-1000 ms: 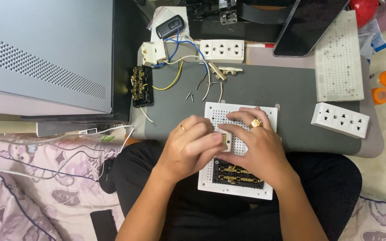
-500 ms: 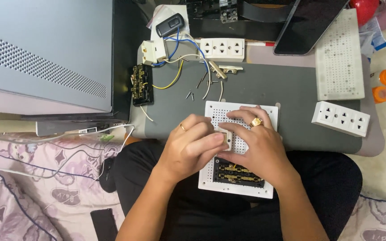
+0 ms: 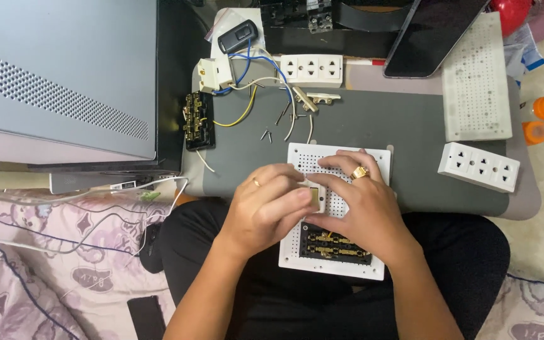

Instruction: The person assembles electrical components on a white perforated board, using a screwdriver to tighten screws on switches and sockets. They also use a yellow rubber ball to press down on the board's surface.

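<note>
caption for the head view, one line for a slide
Both hands, left and right, pinch a small switch over a white perforated board on a grey lap table.

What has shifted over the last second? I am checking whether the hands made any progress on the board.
Nothing visibly changed: the left hand and right hand hold the same small cream part over the white perforated board, which lies where it was.
</note>
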